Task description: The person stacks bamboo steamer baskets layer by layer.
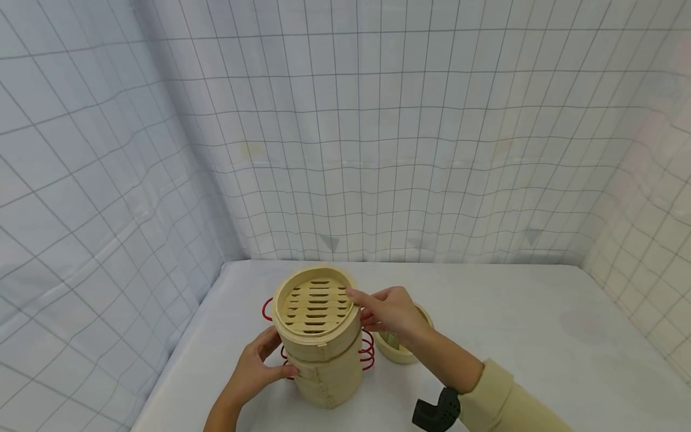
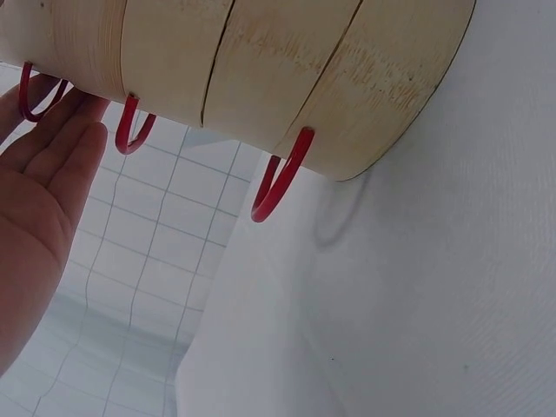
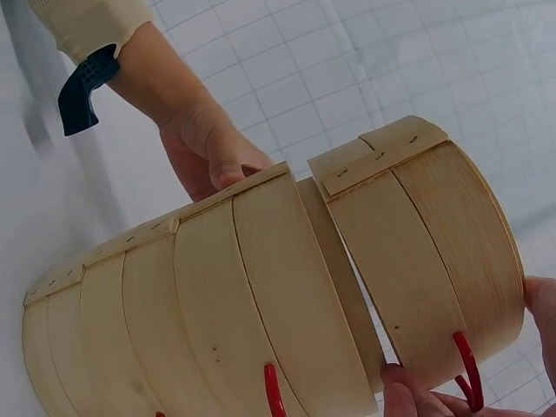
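A stack of round bamboo steamer baskets [image 1: 329, 384] with red side handles stands on the table. My right hand [image 1: 391, 312] grips the top steamer basket [image 3: 417, 252], thumb on its rim and fingertips at its lower edge. This basket, with slats in its base, sits tilted; a narrow gap shows under its handle side in the right wrist view. Around the left side of the stack lies my left hand [image 1: 256, 366], its thumb across the front below the top basket. Its fingers [image 2: 69, 152] reach behind, beside the red handles [image 2: 282, 178].
Behind my right hand, a low round bamboo basket [image 1: 399, 357] holds something green, partly covered by the hand. The white table [image 1: 518, 348] extends to the right. White grid-patterned curtains [image 1: 399, 150] enclose the back and sides.
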{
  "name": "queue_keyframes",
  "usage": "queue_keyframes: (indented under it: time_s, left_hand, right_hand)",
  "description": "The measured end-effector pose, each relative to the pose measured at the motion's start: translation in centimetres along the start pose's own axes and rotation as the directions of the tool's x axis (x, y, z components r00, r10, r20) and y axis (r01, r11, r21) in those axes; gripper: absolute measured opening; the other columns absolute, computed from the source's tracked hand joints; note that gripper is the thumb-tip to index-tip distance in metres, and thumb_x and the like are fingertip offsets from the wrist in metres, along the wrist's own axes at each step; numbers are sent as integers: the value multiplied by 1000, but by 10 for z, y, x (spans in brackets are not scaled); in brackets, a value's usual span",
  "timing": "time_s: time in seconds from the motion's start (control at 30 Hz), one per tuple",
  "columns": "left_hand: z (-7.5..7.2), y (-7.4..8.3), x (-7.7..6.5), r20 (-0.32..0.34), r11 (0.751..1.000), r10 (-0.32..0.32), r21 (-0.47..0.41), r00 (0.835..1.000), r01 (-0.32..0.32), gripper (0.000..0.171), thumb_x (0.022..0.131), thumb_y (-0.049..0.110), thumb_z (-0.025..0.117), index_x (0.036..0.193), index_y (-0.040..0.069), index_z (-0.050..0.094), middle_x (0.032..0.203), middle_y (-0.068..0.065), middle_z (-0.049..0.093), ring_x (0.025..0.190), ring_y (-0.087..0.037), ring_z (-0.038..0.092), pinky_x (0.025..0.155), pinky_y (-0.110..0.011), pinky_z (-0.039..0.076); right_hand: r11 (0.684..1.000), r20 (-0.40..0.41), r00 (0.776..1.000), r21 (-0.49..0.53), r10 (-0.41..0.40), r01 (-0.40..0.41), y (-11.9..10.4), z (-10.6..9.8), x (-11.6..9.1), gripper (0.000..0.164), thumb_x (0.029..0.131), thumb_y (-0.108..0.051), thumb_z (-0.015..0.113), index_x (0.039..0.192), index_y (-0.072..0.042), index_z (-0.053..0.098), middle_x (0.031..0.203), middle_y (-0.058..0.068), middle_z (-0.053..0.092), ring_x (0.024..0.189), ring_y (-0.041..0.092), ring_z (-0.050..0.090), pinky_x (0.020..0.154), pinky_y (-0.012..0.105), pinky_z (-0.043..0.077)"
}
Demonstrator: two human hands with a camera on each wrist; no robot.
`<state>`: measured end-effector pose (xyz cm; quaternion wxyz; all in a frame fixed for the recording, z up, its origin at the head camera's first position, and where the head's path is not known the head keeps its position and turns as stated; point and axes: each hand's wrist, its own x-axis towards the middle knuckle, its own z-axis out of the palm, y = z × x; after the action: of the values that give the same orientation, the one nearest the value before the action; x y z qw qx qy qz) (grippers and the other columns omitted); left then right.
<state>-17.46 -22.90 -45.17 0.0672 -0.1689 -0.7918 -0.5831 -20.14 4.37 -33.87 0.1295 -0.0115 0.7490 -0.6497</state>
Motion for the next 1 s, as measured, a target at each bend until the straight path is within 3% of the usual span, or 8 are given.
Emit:
queue_keyframes:
  time_s: [0.2, 0.43, 1.0]
  left_hand:
    - [0, 1, -1, -10, 1000, -22, 18, 1000, 23, 78, 65, 7, 83, 134, 7, 46, 135, -10, 44, 118, -8, 44, 95, -20, 37]
    - [-2, 3, -2, -19, 999, 20, 30, 1000, -19, 71, 64, 3, 83, 127, -1, 50, 125, -14, 50, 113, -4, 47, 92, -19, 39]
    - [-1, 5, -2, -5, 1000, 13, 0, 1000, -13, 72, 65, 3, 82, 128, 1, 50, 127, -13, 50, 114, -6, 48, 93, -20, 38]
  right_hand:
    - [999, -4, 1000, -34, 3, -3, 1, 2, 2, 55, 75, -48, 71, 84, 6, 68, 70, 10, 64, 63, 19, 64, 65, 36, 55]
    - [996, 7, 1000, -90, 3, -2, -2, 4, 4, 54, 74, -49, 71, 83, 5, 67, 70, 10, 64, 61, 19, 64, 64, 36, 55]
    - [973, 56, 998, -224, -40, 51, -6, -4, 2, 51, 74, -49, 72, 71, 3, 69, 64, 10, 65, 62, 25, 66, 55, 30, 55]
